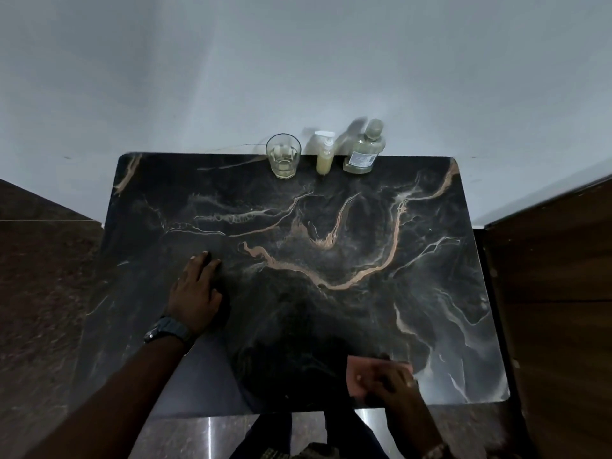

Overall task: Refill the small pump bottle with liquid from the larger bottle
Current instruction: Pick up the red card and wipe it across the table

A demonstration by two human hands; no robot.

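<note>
At the far edge of the dark marble table (331, 309) stand the small pump bottle (324, 154), part full of yellowish liquid, and to its right the larger clear bottle (364, 149) with a label and cap. My left hand (197, 289) rests flat on the table's left part, fingers straight, far from both bottles. My right hand (387, 380) lies blurred on a pinkish cloth (356, 376) near the table's front edge; whether its fingers grip the cloth or only press it is unclear.
A drinking glass (283, 155) with a little liquid stands left of the pump bottle. A white wall rises right behind the table. A wooden cabinet (556, 293) borders the right side. Brown floor lies to the left.
</note>
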